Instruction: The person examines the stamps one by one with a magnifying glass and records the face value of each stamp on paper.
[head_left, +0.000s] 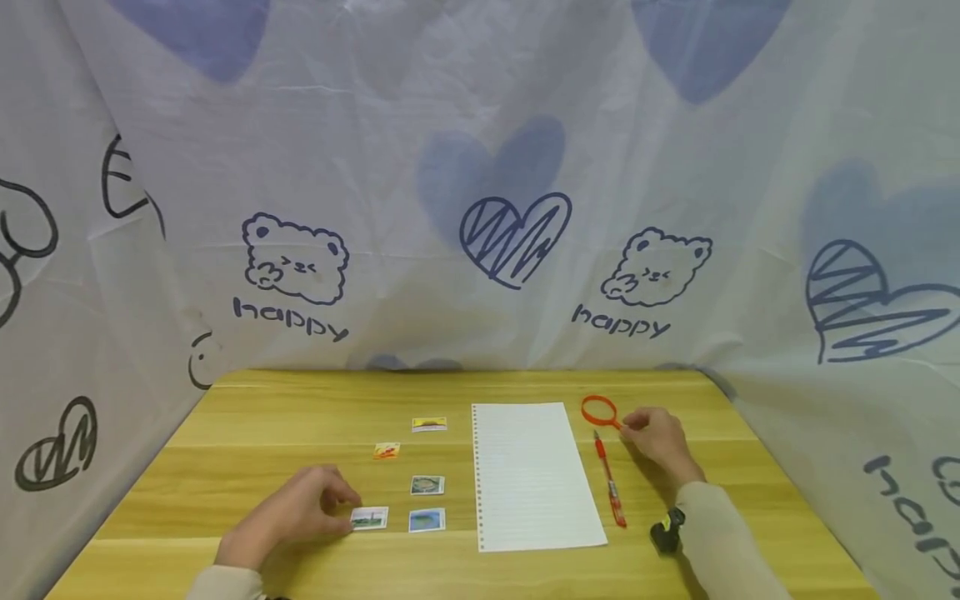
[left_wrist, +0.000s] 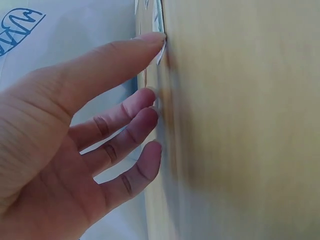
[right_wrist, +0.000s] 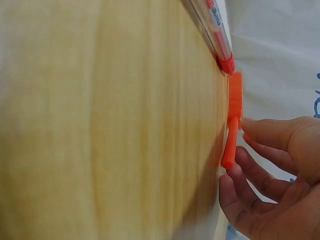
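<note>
My left hand is low over the table at left, thumb and a finger at the left edge of a green-and-white picture stamp. In the left wrist view, the thumb tip meets the stamp's edge while the other fingers curve beneath. At right, my right hand pinches the handle of an orange-red magnifying glass between thumb and fingers. Its round frame stays close to the tabletop in the right wrist view. A red pen lies just left of that hand.
Other stamps lie mid-left: a yellow one, an orange one, a greenish one and a blue one. A lined white sheet lies centrally on the wooden table. Printed cloth hangs behind.
</note>
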